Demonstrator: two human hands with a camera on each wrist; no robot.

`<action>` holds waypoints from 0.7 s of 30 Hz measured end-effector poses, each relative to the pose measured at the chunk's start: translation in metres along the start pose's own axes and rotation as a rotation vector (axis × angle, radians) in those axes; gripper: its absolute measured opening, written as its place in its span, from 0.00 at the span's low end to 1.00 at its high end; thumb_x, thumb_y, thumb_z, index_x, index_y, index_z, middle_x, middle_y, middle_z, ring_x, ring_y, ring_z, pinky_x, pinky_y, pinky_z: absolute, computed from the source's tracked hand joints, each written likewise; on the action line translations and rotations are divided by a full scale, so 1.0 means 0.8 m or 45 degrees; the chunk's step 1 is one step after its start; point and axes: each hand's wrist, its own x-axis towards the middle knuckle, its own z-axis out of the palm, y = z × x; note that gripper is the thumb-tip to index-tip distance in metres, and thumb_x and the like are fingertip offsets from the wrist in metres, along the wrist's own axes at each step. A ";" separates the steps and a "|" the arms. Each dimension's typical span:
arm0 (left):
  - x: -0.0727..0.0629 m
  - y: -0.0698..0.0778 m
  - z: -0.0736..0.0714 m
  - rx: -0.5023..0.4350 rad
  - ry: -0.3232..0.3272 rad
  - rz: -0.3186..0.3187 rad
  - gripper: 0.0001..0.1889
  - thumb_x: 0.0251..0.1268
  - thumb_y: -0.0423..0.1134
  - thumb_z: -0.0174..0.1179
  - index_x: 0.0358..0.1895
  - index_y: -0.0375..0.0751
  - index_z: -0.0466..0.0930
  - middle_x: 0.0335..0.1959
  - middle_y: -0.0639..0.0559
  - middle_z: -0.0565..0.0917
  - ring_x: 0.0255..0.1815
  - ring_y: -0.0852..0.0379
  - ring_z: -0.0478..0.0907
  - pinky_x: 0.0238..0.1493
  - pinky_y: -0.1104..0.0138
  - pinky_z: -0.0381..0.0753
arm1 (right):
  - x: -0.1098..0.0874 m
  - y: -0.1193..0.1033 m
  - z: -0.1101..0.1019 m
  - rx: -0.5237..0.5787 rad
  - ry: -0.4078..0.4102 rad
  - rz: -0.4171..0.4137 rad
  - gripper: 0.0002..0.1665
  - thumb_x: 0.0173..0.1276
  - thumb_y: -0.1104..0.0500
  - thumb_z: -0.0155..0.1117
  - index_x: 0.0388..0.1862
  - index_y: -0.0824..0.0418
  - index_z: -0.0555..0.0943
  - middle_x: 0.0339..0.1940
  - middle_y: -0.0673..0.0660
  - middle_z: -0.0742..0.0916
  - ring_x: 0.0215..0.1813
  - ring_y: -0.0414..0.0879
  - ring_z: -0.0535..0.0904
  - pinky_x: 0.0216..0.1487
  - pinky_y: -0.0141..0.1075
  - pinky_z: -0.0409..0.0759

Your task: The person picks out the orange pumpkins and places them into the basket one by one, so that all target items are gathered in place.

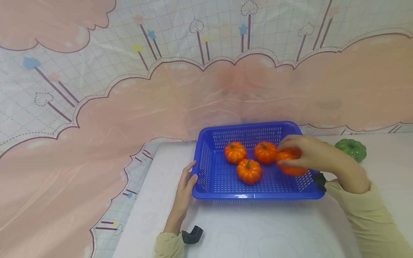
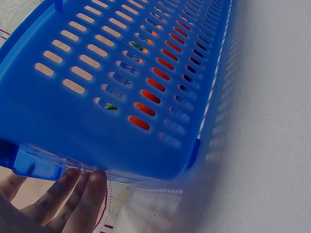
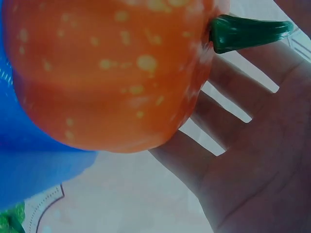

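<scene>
My right hand (image 1: 301,152) holds an orange pumpkin (image 1: 292,168) with a green stem over the right end of a blue slotted basket (image 1: 255,196). In the right wrist view the same pumpkin (image 3: 107,73) lies against the fingers, its stem (image 3: 250,33) toward the palm. Three more small orange pumpkins sit in the basket: one at the left (image 1: 235,152), one at the back (image 1: 265,152), one nearer the front (image 1: 249,171). At the basket's left end my left hand (image 1: 184,186) touches the rim; the left wrist view shows straight fingers (image 2: 87,199) against the outer wall.
A green pumpkin (image 1: 351,149) stands on the white table (image 1: 245,229) to the right, behind my forearm. Black wrist-worn pieces show at the left wrist (image 1: 193,235) and right wrist (image 1: 319,181). A pink and white patterned cloth (image 1: 226,96) hangs behind the table.
</scene>
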 end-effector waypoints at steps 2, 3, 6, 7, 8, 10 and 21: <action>0.000 0.000 0.000 0.003 -0.002 -0.001 0.26 0.79 0.46 0.44 0.77 0.53 0.57 0.73 0.38 0.65 0.71 0.38 0.66 0.71 0.39 0.61 | 0.002 0.000 0.002 0.002 -0.004 -0.001 0.18 0.63 0.44 0.72 0.47 0.52 0.87 0.45 0.45 0.86 0.49 0.44 0.81 0.54 0.50 0.81; 0.000 0.000 0.001 0.007 -0.003 0.000 0.26 0.79 0.46 0.44 0.77 0.53 0.57 0.73 0.38 0.65 0.71 0.38 0.66 0.71 0.39 0.61 | 0.004 0.000 0.004 0.003 -0.007 0.003 0.18 0.63 0.44 0.72 0.47 0.52 0.87 0.45 0.45 0.86 0.50 0.45 0.82 0.54 0.49 0.81; 0.000 0.001 0.001 0.007 -0.004 0.000 0.26 0.79 0.46 0.43 0.77 0.54 0.57 0.72 0.37 0.67 0.69 0.39 0.67 0.70 0.40 0.62 | 0.007 0.001 0.007 0.005 -0.022 0.016 0.19 0.63 0.44 0.72 0.47 0.52 0.87 0.47 0.47 0.86 0.52 0.47 0.82 0.55 0.51 0.81; 0.000 0.001 0.000 0.006 -0.004 0.000 0.26 0.79 0.46 0.43 0.77 0.54 0.57 0.71 0.37 0.67 0.69 0.39 0.68 0.70 0.40 0.63 | 0.009 0.001 0.009 0.013 -0.030 0.020 0.18 0.63 0.44 0.72 0.48 0.52 0.87 0.48 0.47 0.86 0.53 0.48 0.82 0.56 0.51 0.81; 0.000 0.001 0.000 0.002 -0.004 -0.001 0.26 0.79 0.46 0.44 0.77 0.54 0.58 0.70 0.37 0.68 0.68 0.39 0.69 0.69 0.41 0.63 | 0.010 0.001 0.010 0.018 -0.033 0.020 0.18 0.63 0.45 0.72 0.48 0.53 0.87 0.48 0.48 0.86 0.54 0.49 0.82 0.56 0.52 0.80; 0.000 0.002 0.000 -0.003 -0.002 -0.002 0.25 0.79 0.46 0.44 0.76 0.54 0.58 0.70 0.37 0.68 0.68 0.39 0.69 0.69 0.41 0.63 | 0.013 0.002 0.012 0.026 -0.042 0.014 0.18 0.64 0.45 0.71 0.48 0.54 0.87 0.49 0.49 0.86 0.54 0.51 0.81 0.57 0.53 0.80; 0.001 -0.001 0.000 -0.003 0.003 -0.005 0.25 0.79 0.46 0.44 0.76 0.55 0.58 0.73 0.38 0.65 0.71 0.39 0.66 0.70 0.40 0.62 | 0.027 0.004 0.025 0.036 -0.061 -0.006 0.16 0.62 0.51 0.74 0.46 0.57 0.87 0.45 0.49 0.87 0.50 0.49 0.82 0.55 0.50 0.81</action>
